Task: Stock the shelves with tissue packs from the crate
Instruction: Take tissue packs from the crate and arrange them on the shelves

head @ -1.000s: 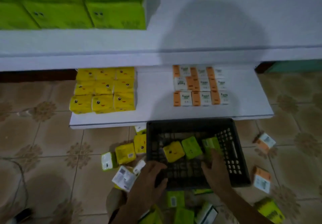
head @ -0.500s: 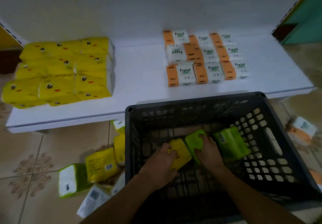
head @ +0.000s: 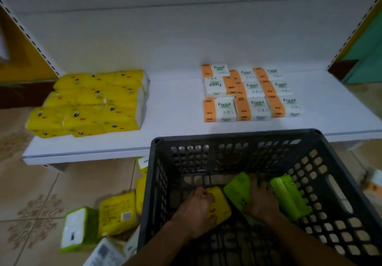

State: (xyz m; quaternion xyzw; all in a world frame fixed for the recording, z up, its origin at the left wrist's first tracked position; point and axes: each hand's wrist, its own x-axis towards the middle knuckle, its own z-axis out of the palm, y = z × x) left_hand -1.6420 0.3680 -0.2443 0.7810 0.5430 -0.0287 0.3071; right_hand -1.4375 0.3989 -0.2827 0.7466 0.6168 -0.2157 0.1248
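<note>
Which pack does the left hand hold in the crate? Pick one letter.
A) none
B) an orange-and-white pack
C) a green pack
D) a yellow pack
D: the left hand curls round the yellow pack in the crate, while the right hand holds a green pack.

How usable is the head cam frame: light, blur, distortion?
Head view: dim, flat light, no glare; the wide-angle lens tilts the shelf edge and splays the crate walls; "Facial" reads clearly on the orange-and-white packs; the left hand gripping the yellow pack and the right hand look soft; floor packs at lower left smear.
</note>
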